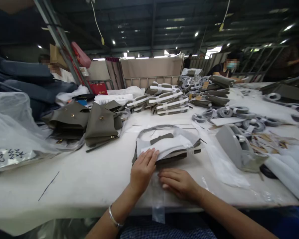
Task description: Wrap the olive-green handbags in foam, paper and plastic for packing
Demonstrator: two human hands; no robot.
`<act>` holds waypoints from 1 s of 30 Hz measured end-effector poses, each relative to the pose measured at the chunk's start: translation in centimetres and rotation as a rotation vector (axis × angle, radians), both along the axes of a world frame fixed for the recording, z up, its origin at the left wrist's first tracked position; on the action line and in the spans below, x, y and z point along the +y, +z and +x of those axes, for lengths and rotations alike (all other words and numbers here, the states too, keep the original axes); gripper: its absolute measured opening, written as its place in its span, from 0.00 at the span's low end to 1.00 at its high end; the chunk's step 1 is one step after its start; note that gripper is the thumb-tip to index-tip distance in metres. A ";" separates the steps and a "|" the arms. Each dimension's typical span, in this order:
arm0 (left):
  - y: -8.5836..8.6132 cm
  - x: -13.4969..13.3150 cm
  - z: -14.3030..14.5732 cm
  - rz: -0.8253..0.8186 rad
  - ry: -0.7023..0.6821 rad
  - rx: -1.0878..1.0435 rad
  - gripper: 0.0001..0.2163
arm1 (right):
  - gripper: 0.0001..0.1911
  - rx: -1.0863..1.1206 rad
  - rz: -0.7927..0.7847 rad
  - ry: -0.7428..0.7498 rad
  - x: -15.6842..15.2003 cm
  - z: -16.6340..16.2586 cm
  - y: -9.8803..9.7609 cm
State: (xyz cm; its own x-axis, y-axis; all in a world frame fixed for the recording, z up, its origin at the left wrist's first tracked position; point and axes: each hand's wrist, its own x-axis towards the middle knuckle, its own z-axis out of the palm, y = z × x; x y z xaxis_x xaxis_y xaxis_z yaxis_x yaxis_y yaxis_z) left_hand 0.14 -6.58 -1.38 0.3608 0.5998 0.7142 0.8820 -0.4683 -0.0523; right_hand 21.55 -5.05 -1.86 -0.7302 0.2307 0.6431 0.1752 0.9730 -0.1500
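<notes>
In the middle of the table lies a folded olive-grey handbag (173, 161), flat, with a looped strap in clear plastic behind it. A white paper sheet (175, 146) covers part of its top. My left hand (143, 169) rests on the near left part of the sheet with its fingers stretched out. Close to the bag's front edge, my right hand (178, 182) lies low, fingers extended side by side and palm down. A clear plastic strip (158, 199) runs from between my hands over the table's front edge. What is beneath my right fingers is hidden.
Unfolded olive handbags (101, 122) stand at left, beside a clear plastic bag (12, 126). Stacked folded bags (168, 99) are behind. At right are a grey tape dispenser (235, 146) and several coiled straps (225, 112). A masked person (218, 69) is across the table.
</notes>
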 end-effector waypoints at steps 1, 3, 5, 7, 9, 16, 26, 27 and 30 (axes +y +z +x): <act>-0.1 -0.2 0.0 0.013 -0.019 0.013 0.22 | 0.14 -0.009 0.011 0.034 -0.5 0.4 0.7; -0.4 -0.7 0.0 0.025 -0.054 0.035 0.21 | 0.16 -0.006 0.028 0.063 -1.1 1.2 2.4; -0.6 -1.3 -0.3 0.004 -0.084 0.052 0.20 | 0.17 0.032 0.012 0.016 -0.7 1.8 4.3; -0.8 -1.9 -0.4 -0.021 -0.103 0.065 0.20 | 0.14 0.090 -0.068 -0.104 1.1 1.9 5.9; -0.9 -2.6 -0.4 -0.036 -0.102 0.077 0.20 | 0.11 0.072 -0.209 -0.286 4.1 1.3 6.8; -1.9 -3.6 0.5 0.054 -0.123 0.030 0.18 | 0.14 -0.448 -0.611 -0.735 16.5 -4.8 4.8; -1.9 -3.6 0.2 0.040 -0.184 0.018 0.17 | 0.13 -0.495 -0.930 -0.798 19.9 -8.1 1.3; -1.9 -3.6 0.2 0.035 -0.184 0.017 0.17 | 0.13 -0.455 -0.969 -0.778 19.9 -8.0 1.2; -2.0 -3.7 0.2 0.031 -0.189 0.007 0.17 | 0.11 -0.288 -1.077 -0.702 19.5 -7.9 1.1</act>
State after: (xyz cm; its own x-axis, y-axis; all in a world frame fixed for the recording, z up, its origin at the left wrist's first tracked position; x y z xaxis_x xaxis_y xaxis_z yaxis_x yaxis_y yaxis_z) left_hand 0.29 -10.27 -3.35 0.4700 0.4990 0.7281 0.7781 -0.6236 -0.0748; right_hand 13.62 14.43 -0.74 -0.3247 0.9102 -0.2571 0.7467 0.0798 -0.6604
